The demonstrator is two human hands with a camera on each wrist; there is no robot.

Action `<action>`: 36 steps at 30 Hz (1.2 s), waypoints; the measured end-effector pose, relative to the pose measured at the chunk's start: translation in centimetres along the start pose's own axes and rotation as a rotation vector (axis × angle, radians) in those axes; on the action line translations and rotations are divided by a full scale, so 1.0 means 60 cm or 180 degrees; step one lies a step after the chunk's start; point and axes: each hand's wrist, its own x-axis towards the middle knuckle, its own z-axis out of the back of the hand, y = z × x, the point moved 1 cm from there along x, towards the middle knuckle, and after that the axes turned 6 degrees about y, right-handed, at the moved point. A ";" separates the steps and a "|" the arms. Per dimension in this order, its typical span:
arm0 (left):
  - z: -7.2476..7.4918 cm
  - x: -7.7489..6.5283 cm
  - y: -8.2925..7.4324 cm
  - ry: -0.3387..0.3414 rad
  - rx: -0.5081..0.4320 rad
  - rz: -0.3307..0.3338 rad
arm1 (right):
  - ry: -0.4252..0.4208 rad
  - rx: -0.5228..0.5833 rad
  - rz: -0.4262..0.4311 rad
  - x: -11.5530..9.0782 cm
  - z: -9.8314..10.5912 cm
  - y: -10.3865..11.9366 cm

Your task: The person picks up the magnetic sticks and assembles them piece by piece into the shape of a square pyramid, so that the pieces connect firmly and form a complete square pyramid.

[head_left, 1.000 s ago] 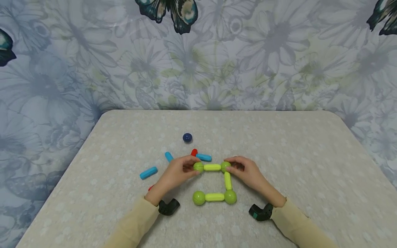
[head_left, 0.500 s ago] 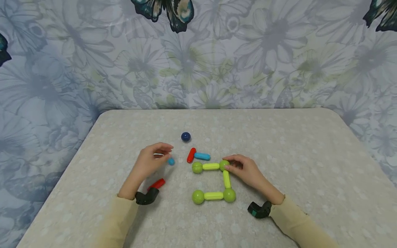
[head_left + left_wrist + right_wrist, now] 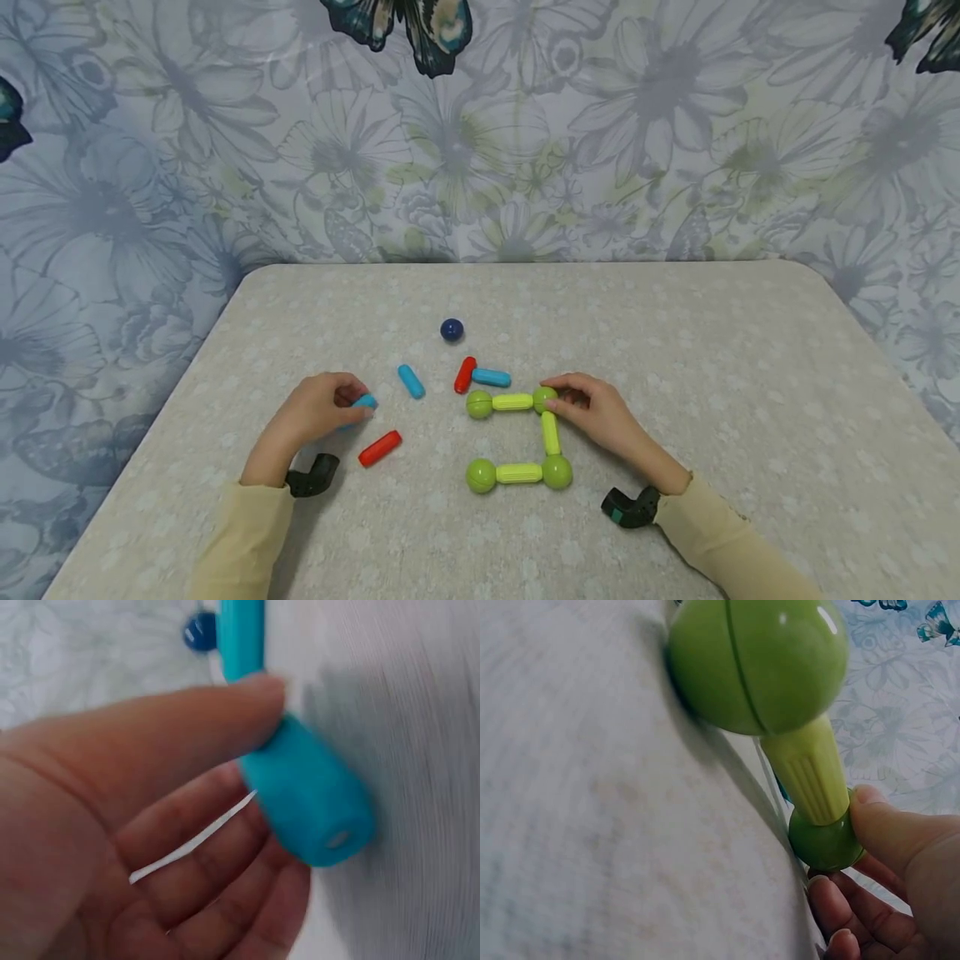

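A green frame of balls and rods (image 3: pixel 551 433) lies flat on the table, open on its left side. My right hand (image 3: pixel 558 397) pinches its far right green ball (image 3: pixel 543 400); in the right wrist view the same ball (image 3: pixel 825 840) sits between thumb and fingers, with a rod (image 3: pixel 806 769) leading to a nearer ball (image 3: pixel 757 664). My left hand (image 3: pixel 347 408) is off to the left and holds a light blue rod (image 3: pixel 366 402). In the left wrist view my thumb and fingers pinch that rod (image 3: pixel 307 795).
Loose on the table (image 3: pixel 675 350) are a dark blue ball (image 3: pixel 451 330), two light blue rods (image 3: pixel 410 381) (image 3: pixel 491 377) and two red rods (image 3: pixel 465 374) (image 3: pixel 379 447). A flowered cloth hangs behind the table.
My left hand let go of the frame's far left ball, moved left across the table and took hold of a light blue rod. The right hand stayed on its ball.
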 end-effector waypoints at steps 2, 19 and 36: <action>-0.009 0.000 -0.013 -0.0037 -0.0389 -0.0028 | 0.0004 0.0002 0.0020 0.000 0.000 0.000; -0.164 0.007 -0.118 -0.0228 -0.2926 0.0408 | -0.0009 0.0001 0.0083 0.007 -0.001 0.000; -0.181 0.017 -0.126 -0.0035 -0.2596 0.0646 | 0.0003 -0.0015 -0.0014 -0.002 0.000 0.003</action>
